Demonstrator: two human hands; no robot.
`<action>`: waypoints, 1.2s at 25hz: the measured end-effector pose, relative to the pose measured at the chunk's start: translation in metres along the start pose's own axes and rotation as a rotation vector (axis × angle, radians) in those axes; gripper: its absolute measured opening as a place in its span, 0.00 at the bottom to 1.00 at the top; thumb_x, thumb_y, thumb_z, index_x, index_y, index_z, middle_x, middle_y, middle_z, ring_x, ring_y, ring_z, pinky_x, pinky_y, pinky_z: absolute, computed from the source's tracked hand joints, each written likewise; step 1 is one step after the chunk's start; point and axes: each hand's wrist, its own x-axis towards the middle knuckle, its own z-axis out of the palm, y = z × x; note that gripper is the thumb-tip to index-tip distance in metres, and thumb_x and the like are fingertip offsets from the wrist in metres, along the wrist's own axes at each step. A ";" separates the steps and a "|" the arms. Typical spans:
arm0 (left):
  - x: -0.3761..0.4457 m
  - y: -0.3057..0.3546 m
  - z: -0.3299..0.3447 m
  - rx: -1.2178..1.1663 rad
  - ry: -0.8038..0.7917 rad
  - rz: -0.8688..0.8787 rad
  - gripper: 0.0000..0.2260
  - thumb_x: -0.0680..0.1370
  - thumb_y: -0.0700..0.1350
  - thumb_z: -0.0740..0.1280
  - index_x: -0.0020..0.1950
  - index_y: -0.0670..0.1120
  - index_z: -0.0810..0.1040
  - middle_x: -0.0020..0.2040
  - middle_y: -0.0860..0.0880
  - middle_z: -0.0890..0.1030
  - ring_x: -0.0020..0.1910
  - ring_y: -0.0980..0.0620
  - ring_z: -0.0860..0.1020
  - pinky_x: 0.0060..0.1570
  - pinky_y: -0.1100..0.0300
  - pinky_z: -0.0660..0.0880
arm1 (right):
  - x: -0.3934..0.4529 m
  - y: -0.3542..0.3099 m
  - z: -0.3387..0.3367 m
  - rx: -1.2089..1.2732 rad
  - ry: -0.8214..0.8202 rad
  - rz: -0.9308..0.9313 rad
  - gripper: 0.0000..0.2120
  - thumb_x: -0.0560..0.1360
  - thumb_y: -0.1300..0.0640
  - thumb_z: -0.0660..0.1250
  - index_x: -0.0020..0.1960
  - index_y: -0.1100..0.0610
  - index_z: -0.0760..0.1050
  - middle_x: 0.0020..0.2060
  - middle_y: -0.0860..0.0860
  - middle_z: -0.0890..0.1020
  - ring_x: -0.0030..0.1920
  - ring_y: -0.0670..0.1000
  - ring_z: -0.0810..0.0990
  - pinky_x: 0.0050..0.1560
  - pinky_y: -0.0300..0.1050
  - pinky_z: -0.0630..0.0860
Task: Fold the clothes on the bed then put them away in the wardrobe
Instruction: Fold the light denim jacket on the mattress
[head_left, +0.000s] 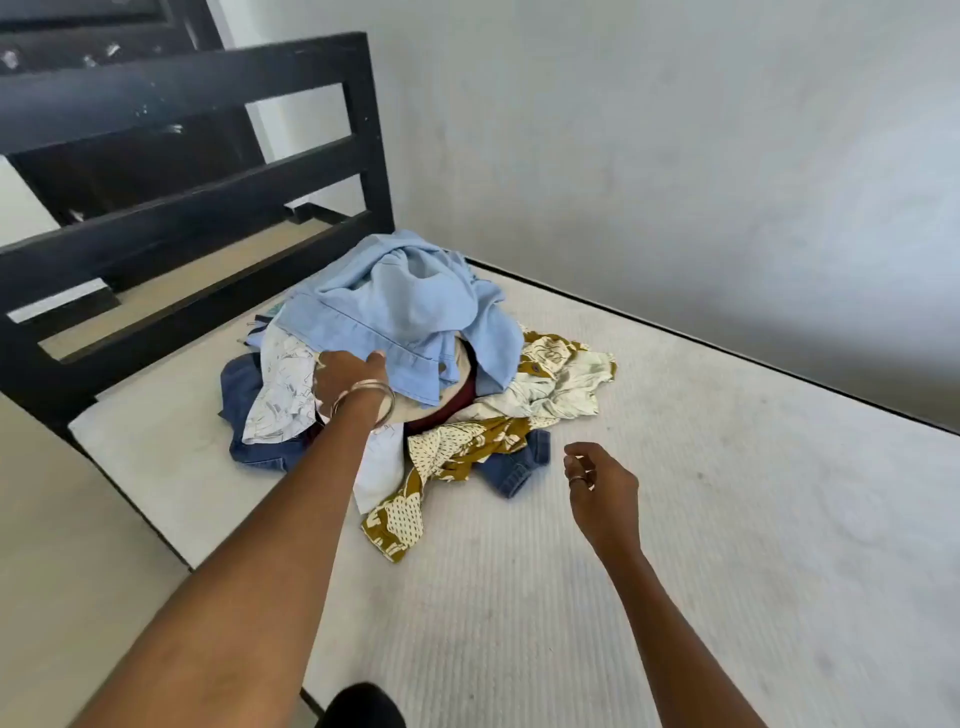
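One heap of unfolded clothes (415, 374) is seen at the centre of the frame, lying on a bare white mattress (675, 519) that fills the lower right. At least five garments can be counted in it: one light blue shirt (410, 306) draped on top, one white printed garment (283, 395) at the left, one mustard and cream patterned garment (457, 452) spread toward the lower edge of the heap, one pair of blue jeans (514, 465) partly buried beneath, and one dark red item (447, 410) showing in the middle; a further cream printed piece (561, 384) lies at the right, though whether it belongs to the mustard garment cannot be told. Two bare arms are extended from the bottom of the frame. The left hand (350, 376), with two bangles (363, 402) on its wrist, is placed at the hem of the blue shirt, its fingers hidden in the cloth, so its grip cannot be told. The right hand (602, 486), with one ring, is held above the mattress just right of the heap, fingers loosely curled and holding nothing. One black slatted bed frame (208, 156) occupies the upper left.
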 end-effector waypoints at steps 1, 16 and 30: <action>0.017 0.000 0.007 -0.106 -0.037 -0.096 0.27 0.76 0.52 0.68 0.68 0.37 0.68 0.67 0.39 0.73 0.63 0.37 0.73 0.60 0.44 0.72 | 0.011 0.003 0.015 0.013 -0.009 -0.002 0.08 0.79 0.64 0.64 0.55 0.57 0.80 0.40 0.50 0.82 0.42 0.51 0.80 0.41 0.42 0.72; -0.042 0.047 -0.017 -0.065 0.044 0.411 0.17 0.75 0.51 0.61 0.42 0.38 0.80 0.39 0.38 0.82 0.41 0.38 0.81 0.42 0.49 0.79 | 0.028 -0.057 0.041 0.121 -0.253 -0.084 0.31 0.71 0.52 0.76 0.70 0.53 0.67 0.52 0.47 0.79 0.54 0.51 0.79 0.53 0.47 0.76; -0.122 0.005 -0.057 0.067 -0.541 0.416 0.31 0.69 0.62 0.73 0.65 0.45 0.75 0.59 0.45 0.80 0.54 0.46 0.79 0.54 0.52 0.77 | 0.022 -0.226 -0.133 1.058 0.103 0.035 0.20 0.73 0.74 0.50 0.47 0.61 0.79 0.40 0.58 0.82 0.43 0.56 0.81 0.40 0.48 0.79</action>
